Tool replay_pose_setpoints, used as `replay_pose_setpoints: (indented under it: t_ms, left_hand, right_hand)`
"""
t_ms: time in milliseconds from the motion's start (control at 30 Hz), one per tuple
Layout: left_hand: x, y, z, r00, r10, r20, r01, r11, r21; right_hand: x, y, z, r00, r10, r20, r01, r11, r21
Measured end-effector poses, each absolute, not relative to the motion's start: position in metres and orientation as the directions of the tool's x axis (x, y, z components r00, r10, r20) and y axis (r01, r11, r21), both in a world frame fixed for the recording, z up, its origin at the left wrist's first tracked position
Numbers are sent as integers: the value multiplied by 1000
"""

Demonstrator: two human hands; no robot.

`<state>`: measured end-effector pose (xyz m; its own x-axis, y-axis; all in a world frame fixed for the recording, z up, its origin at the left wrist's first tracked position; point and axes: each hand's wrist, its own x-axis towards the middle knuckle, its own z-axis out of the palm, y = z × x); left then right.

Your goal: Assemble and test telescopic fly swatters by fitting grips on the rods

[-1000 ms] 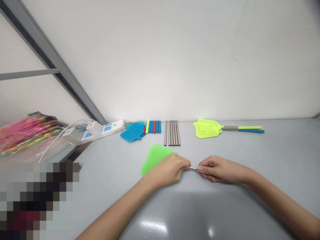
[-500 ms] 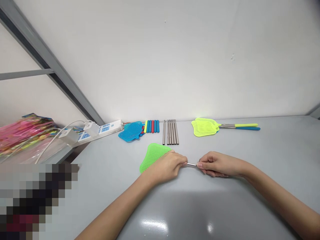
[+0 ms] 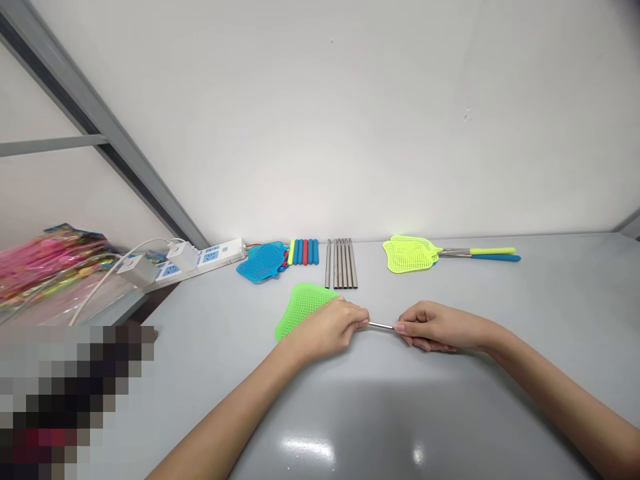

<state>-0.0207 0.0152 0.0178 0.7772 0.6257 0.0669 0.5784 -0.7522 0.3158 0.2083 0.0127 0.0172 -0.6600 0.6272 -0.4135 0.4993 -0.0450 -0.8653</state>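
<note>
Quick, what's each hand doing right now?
Left hand: closed, holding a thin metal rod.
Right hand: closed, holding the same rod at its other end.

Two hands point(image 3: 325, 330) point(image 3: 435, 327) hold one metal rod point(image 3: 381, 325) between them. Seven more rods point(image 3: 342, 264) lie nearby, beside six foam grips point(image 3: 303, 252). There are two swatters point(image 3: 410, 254), one loose green head point(image 3: 300, 308), and a pile of blue heads point(image 3: 261, 263), too overlapped to count.
</note>
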Motion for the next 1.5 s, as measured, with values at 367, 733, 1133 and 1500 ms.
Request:
replay_pose_setpoints:
  t_ms: [367,733,1133,1500]
  left_hand:
    - [-21,10,22,748,662,37,603,-703,377]
    - [2,-10,14,761,622,186,529,-760,378]
    - [19,-32,5,731,598,329,294,-711,639]
    - [16,-8,-4,606,795,13,29,-38,999]
  right_hand:
    - [209,14,13,-671,619,-408,467,-76,-881]
    - [210,15,11,-692,622,-366,414,-74,-907]
    - [210,16,14,-644,688,-335,390,-81,-917]
    - [206,10,24,-677,679,-283,327,-67,-943]
